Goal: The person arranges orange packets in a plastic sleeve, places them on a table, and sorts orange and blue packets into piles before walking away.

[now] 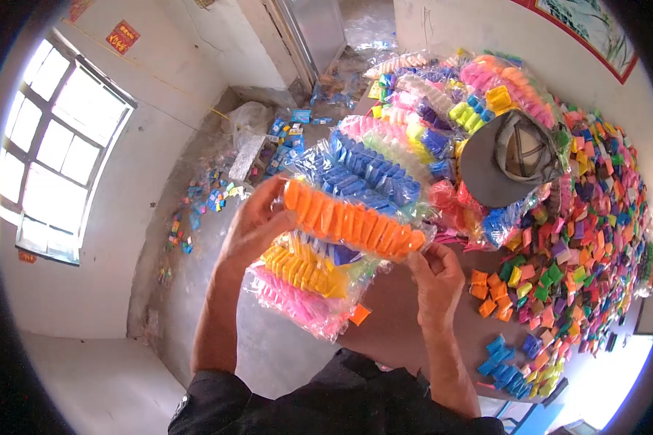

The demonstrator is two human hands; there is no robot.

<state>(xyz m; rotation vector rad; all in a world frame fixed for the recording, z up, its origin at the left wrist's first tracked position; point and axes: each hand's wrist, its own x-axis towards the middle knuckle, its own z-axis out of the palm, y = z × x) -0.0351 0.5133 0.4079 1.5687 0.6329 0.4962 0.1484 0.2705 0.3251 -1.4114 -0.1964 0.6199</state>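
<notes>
A long row of orange packets (352,221) in clear plastic is stretched between my two hands, slightly tilted down to the right. My left hand (260,221) grips its left end, thumb in front. At the right end, the fingers of my right hand (438,279) pinch the clear wrap. Beyond the row lie bagged blue packets (370,170). Below it, wrapped yellow packets (302,270) and pink packets (292,299) rest near the table's left edge. A single orange packet (360,314) lies close to them.
A brown table (392,304) carries a big heap of loose coloured packets (559,272) on the right and more bagged rows at the back. A grey cap (486,163) sits on the bags. Small boxes (286,145) and litter cover the floor at left.
</notes>
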